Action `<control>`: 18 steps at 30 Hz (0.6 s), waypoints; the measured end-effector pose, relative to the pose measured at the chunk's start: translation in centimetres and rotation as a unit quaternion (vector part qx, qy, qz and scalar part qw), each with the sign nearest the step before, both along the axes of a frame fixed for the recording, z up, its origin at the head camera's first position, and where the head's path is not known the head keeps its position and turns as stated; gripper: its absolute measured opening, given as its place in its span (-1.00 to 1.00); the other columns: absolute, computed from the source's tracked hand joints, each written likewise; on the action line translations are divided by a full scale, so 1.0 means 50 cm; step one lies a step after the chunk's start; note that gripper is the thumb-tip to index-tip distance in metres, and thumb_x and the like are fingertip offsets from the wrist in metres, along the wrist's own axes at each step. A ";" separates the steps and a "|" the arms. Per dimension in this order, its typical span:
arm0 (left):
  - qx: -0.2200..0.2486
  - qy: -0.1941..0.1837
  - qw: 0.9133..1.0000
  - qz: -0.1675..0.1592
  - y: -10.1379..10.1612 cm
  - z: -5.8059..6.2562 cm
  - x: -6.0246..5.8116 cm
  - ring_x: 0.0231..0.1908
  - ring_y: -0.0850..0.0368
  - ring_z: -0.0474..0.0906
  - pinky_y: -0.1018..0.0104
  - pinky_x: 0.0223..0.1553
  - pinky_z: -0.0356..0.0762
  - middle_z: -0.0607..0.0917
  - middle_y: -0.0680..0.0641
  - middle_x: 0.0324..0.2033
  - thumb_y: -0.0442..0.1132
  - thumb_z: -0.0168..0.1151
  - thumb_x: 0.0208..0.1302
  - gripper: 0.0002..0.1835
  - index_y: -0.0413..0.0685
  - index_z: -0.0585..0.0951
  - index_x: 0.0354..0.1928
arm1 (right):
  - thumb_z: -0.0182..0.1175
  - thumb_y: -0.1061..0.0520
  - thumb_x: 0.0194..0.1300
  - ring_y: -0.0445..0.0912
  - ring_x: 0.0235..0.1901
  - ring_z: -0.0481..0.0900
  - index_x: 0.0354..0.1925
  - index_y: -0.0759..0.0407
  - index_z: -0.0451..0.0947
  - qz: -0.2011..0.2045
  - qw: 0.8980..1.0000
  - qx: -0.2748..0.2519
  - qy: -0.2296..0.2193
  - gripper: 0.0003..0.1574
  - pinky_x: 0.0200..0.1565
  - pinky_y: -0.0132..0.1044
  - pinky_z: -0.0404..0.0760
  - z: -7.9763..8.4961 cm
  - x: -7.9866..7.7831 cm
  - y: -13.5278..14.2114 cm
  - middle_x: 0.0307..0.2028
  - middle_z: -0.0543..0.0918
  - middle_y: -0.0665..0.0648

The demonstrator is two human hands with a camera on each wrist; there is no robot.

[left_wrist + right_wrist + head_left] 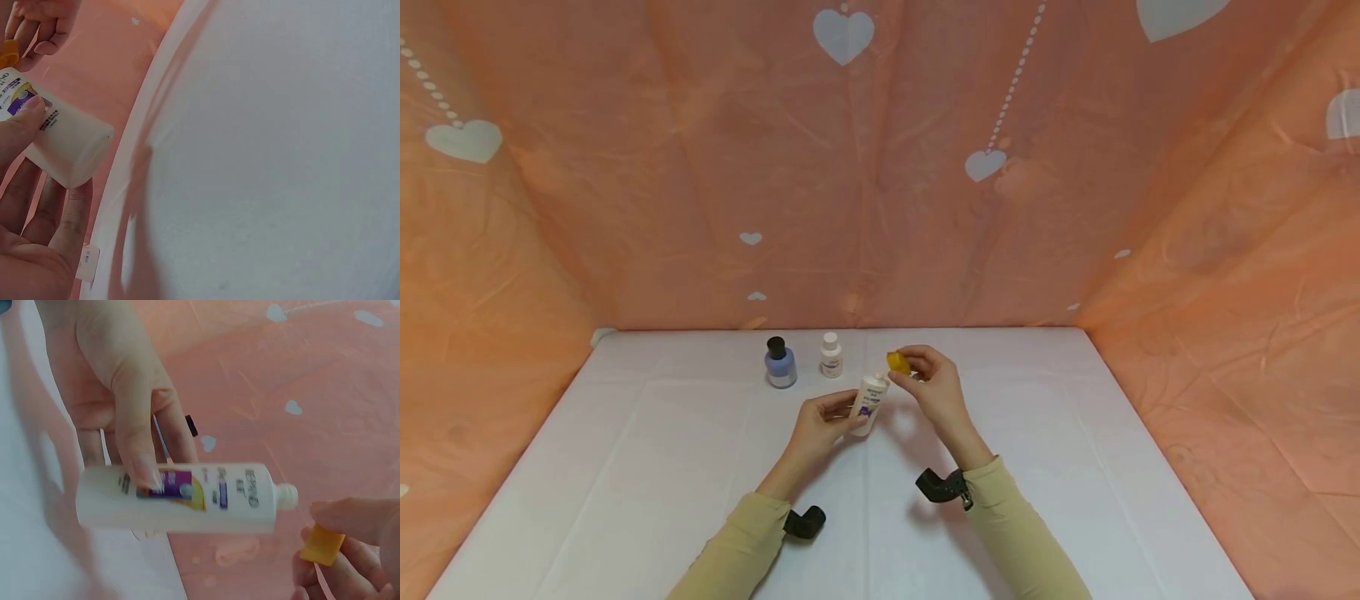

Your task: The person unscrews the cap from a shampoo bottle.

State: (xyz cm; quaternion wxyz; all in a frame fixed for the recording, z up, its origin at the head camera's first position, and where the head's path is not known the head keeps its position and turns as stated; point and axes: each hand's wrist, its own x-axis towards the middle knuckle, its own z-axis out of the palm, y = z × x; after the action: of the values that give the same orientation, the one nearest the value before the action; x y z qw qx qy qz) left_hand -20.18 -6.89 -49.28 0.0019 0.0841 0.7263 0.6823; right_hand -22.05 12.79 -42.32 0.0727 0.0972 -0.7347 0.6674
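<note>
My left hand [817,427] grips a white plastic bottle [219,503] with a purple and yellow label, held tilted above the table. The bottle's narrow neck [287,496] is bare. Just off the neck, my right hand [934,387] pinches a yellow cap [322,545] between thumb and fingers; a gap separates cap and neck in the right wrist view. In the left wrist view, the bottle's base [94,153] faces the camera side, and only part of the yellow cap [9,54] shows at the edge.
A blue bottle with a black cap [781,368] stands upright at the back of the white table [662,467]. To its right is a small white bottle with a white cap [831,357]. Orange cloth [865,208] with pale hearts hangs behind and at both sides.
</note>
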 end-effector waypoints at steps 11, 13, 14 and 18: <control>0.006 0.016 1.000 -0.008 -0.001 0.004 -0.009 -0.10 -0.12 0.62 0.30 -0.15 0.62 0.64 -0.27 -0.03 -0.50 0.39 0.06 -0.53 -0.33 0.58 0.08 | 0.37 0.42 0.07 -0.03 -0.20 0.67 -0.02 0.37 0.52 0.004 0.997 -0.066 -0.036 -0.54 -0.10 -0.21 0.64 -0.009 -0.012 0.046 -0.10 0.63 0.37; 0.013 0.020 1.000 -0.011 0.001 0.006 -0.013 -0.10 -0.14 0.62 0.30 -0.15 0.62 0.63 -0.29 -0.03 -0.52 0.39 0.04 -0.52 -0.36 0.57 0.08 | 0.37 0.38 0.09 -0.05 -0.20 0.67 0.01 0.35 0.53 0.001 0.996 -0.069 -0.049 -0.53 -0.09 -0.22 0.63 -0.013 -0.015 0.056 -0.08 0.62 0.38; 0.018 0.022 1.000 -0.013 0.002 0.007 -0.015 -0.09 -0.14 0.62 0.29 -0.14 0.62 0.63 -0.31 -0.03 -0.54 0.38 0.04 -0.52 -0.38 0.56 0.08 | 0.38 0.36 0.09 -0.06 -0.20 0.66 0.02 0.33 0.54 -0.003 0.996 -0.065 -0.054 -0.53 -0.10 -0.24 0.63 -0.015 -0.017 0.062 -0.08 0.62 0.37; 0.032 0.035 0.998 -0.029 0.010 0.009 -0.025 -0.11 -0.12 0.61 0.30 -0.12 0.61 0.62 -0.37 -0.07 -0.60 0.36 0.01 -0.50 -0.46 0.51 0.06 | 0.39 0.26 0.12 -0.08 -0.18 0.61 0.04 0.30 0.57 -0.013 0.996 -0.021 -0.086 -0.52 -0.12 -0.33 0.61 -0.030 -0.026 0.088 -0.06 0.60 0.28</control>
State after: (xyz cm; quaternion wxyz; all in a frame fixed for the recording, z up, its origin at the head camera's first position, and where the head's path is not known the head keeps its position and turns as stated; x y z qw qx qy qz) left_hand -21.43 -6.37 -48.83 -0.0066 0.1293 0.7008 0.7016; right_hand -23.35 17.21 -43.81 0.0203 0.0283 -0.7252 0.6876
